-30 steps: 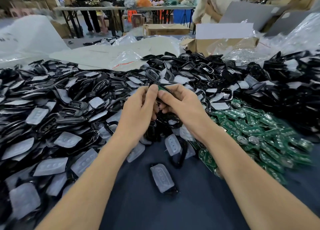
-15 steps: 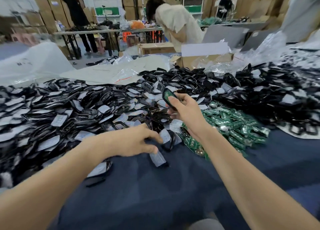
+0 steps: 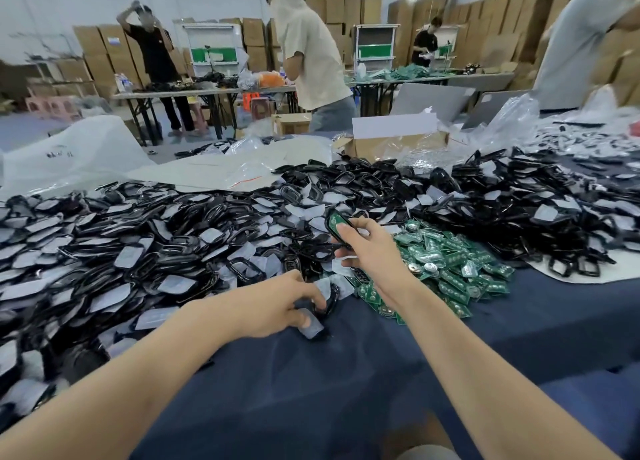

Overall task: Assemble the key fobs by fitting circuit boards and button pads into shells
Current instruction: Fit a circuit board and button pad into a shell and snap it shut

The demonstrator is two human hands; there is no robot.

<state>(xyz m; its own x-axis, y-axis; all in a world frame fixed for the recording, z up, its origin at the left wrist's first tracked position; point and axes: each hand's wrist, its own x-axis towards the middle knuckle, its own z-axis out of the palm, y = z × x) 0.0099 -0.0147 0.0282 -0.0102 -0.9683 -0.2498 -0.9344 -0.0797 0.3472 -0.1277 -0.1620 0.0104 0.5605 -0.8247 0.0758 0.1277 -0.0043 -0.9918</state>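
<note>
Left hand (image 3: 277, 309) pinches a button pad (image 3: 312, 326) on the cloth (image 3: 346, 376); right hand (image 3: 372, 248) grips a board-fitted shell (image 3: 336, 221).

The left hand (image 3: 273, 307) hides part of the button pad (image 3: 311, 327); its grip is unclear.

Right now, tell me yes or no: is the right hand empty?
No, the right hand grips a black shell fitted with a green circuit board, held up above the pile.
</note>
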